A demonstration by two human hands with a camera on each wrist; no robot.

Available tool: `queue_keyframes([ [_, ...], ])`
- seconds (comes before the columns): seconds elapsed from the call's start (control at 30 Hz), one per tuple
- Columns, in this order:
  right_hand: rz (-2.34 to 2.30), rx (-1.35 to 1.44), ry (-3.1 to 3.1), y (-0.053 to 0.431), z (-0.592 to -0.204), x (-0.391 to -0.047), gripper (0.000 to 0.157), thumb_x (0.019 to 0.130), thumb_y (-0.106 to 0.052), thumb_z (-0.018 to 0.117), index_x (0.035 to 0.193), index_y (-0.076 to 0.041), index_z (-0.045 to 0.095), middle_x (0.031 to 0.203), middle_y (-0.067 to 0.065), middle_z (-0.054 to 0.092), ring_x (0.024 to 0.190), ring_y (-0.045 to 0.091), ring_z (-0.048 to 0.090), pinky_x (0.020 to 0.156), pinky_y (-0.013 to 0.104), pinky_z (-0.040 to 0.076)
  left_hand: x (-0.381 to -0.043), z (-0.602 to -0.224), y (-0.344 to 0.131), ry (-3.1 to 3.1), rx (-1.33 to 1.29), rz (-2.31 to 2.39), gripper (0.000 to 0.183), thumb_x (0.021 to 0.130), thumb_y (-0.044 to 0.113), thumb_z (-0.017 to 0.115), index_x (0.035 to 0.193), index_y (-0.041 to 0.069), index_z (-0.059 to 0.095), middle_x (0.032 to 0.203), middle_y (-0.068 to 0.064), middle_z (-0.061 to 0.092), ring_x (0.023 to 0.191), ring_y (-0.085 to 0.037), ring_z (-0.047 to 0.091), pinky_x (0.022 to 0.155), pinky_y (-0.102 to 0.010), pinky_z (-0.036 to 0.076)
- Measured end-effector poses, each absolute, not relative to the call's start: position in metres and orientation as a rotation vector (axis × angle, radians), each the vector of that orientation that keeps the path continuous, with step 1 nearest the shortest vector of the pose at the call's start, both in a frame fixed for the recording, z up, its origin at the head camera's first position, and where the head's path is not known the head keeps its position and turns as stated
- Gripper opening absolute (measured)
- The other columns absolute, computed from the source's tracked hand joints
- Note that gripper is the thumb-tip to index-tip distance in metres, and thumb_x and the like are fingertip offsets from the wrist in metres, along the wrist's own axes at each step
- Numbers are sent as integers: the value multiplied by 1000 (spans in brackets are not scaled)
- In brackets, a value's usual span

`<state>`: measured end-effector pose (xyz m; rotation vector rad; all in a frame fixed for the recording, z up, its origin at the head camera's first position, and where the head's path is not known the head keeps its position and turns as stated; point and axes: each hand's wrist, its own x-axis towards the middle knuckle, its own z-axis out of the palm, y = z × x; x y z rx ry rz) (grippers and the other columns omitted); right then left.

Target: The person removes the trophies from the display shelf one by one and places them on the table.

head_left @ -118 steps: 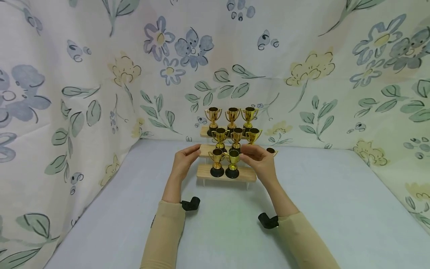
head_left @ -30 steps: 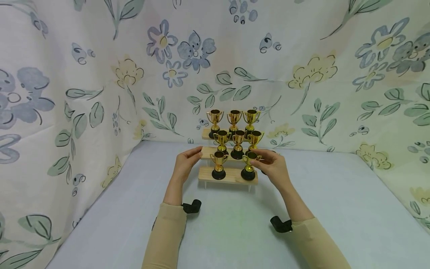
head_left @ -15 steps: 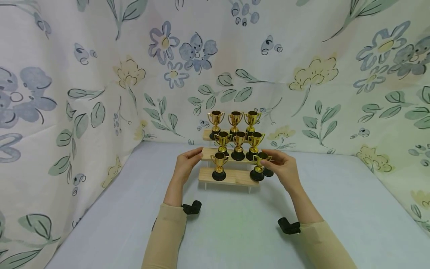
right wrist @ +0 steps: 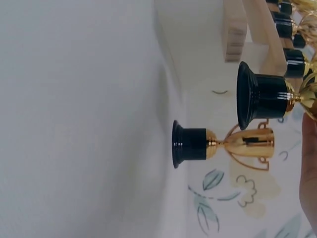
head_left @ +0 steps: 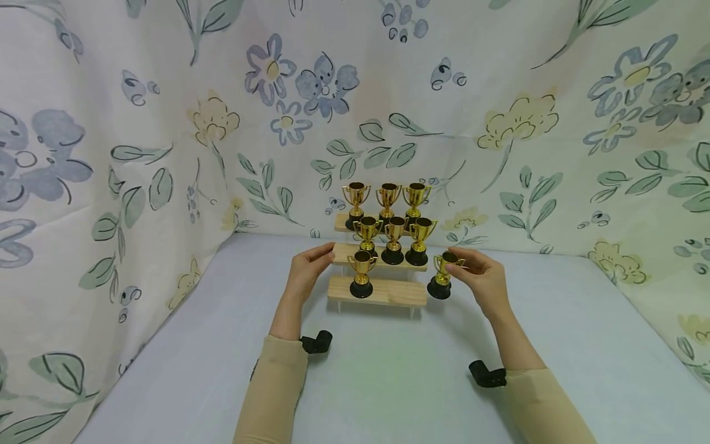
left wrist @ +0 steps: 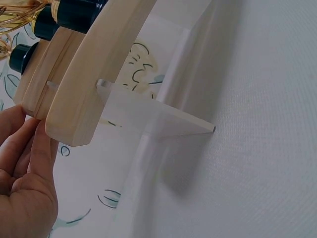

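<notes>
My right hand pinches a gold trophy cup with a black base, just right of the tiered wooden display stand. The cup is upright and apart from the shelves. My left hand grips the left end of the middle shelf with its fingertips. One trophy stands on the left of the bottom shelf. Several more trophies fill the middle and top shelves. Another trophy stands on the table behind the held one; in the head view it is hidden.
The stand has thin clear legs on a pale cloth-covered table. A floral curtain hangs behind and at both sides. Black wrist cameras sit on both forearms.
My right hand has carried the trophy rightward along the bottom shelf and off past its right end. The left hand keeps its place at the middle shelf.
</notes>
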<state>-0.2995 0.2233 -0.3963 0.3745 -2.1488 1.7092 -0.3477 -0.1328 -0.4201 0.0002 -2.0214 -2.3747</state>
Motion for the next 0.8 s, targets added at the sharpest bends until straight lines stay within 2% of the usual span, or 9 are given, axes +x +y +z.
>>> queue_keyframes([
  [0.3, 1677, 359, -2150, 235, -398, -299, 40, 87, -7, 75, 123, 8, 64, 106, -24, 69, 86, -6, 65, 76, 9, 57, -348, -420, -133, -2026, 11, -2366, 40, 96, 6, 63, 135, 0, 59, 143, -17, 56, 130, -24, 57, 108, -23, 50],
  [0.4, 1666, 350, -2150, 241, -398, -299, 40, 87, -6, 75, 123, 8, 64, 105, -25, 69, 87, -6, 65, 77, 8, 57, -349, -421, -133, -2029, 13, -2364, 39, 96, 7, 63, 134, 1, 60, 142, -15, 57, 127, -20, 58, 105, -20, 51],
  [0.63, 1695, 336, -2123, 252, -398, -301, 39, 86, -4, 75, 121, 9, 64, 99, -22, 70, 83, -5, 64, 74, 7, 57, -347, -419, -133, -2047, -18, -2352, 40, 97, 7, 61, 136, 0, 57, 145, -18, 54, 131, -25, 55, 106, -22, 51],
  [0.8, 1683, 275, -2146, 260, -401, -304, 40, 86, -5, 75, 122, 8, 64, 96, -25, 70, 84, -6, 65, 74, 7, 57, -347, -420, -134, -2052, -28, -2348, 41, 97, 8, 61, 137, 1, 58, 145, -18, 54, 128, -22, 57, 107, -22, 50],
])
